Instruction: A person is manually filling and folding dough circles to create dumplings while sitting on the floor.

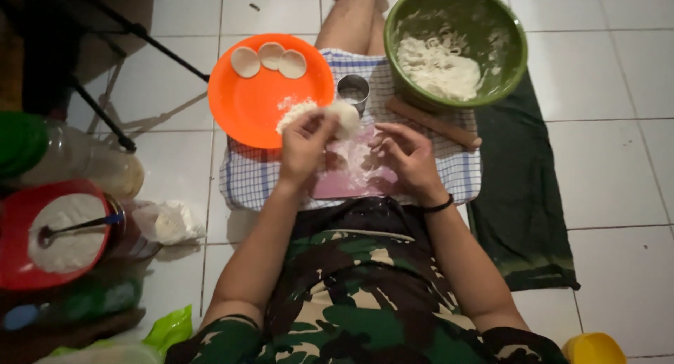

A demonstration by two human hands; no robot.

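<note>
Left hand (305,145): raised over the near edge of the orange plate (246,101), its fingers (319,125) curled together and clamped on a pale dough piece (342,117).
Dough piece: a soft whitish lump that stuck out just past the left fingertips, toward the far side, partly over the plate's rim and partly over the pink board (351,176).
Right hand (407,155): hovered over the pink board, just beside the left hand and not touching the dough; its fingers (385,141) were loosely bent and apart, holding nothing.
Wrist: a dark band (439,207) sat on the right wrist.
Pink board: lay under both hands, dusted with flour, on a blue-checked cloth (246,178) spread on the tiled floor (611,195).
Orange plate: beyond and to the left of the left fingers; three flat dough rounds (269,58) lay along its far edge, well apart from the hands.
Metal cup (352,90): stood just beyond the dough piece, between the plate and the green bowl (516,48).
Green bowl: beyond the right fingers, holding shaggy white dough or flour.
Rolling pin (432,122): a wooden stick lying between the right fingers and the green bowl.
Red bowl (14,223): well to the left of the left hand, filled with flour, a spoon (77,226) resting in it.
Plastic bag (172,222): white, crumpled, beside the red bowl.
</note>
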